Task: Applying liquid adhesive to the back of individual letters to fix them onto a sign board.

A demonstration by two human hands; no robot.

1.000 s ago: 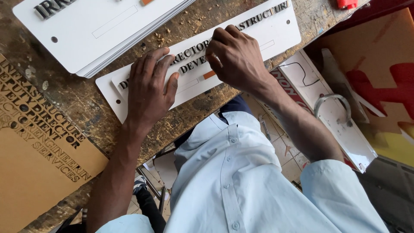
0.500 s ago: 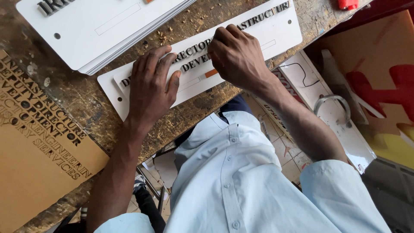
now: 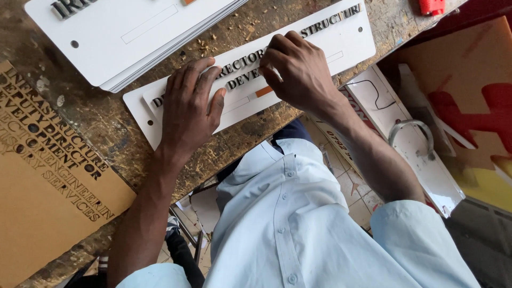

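Left hand (image 3: 189, 109): flat and open, pressing white sign plate (image 3: 341, 40) down on desk (image 3: 101, 114).
Right hand (image 3: 296, 72): fingertips pinched on black letters (image 3: 242, 80), at 2 o'clock from left.
Advice: keep plate steady, align letters straight.

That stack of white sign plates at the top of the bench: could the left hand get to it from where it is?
Probably yes. The left hand lies flat on the white sign plate, and the stack of white plates sits just beyond its fingertips. Only bare, chip-strewn workbench lies between them, nothing standing in the way.
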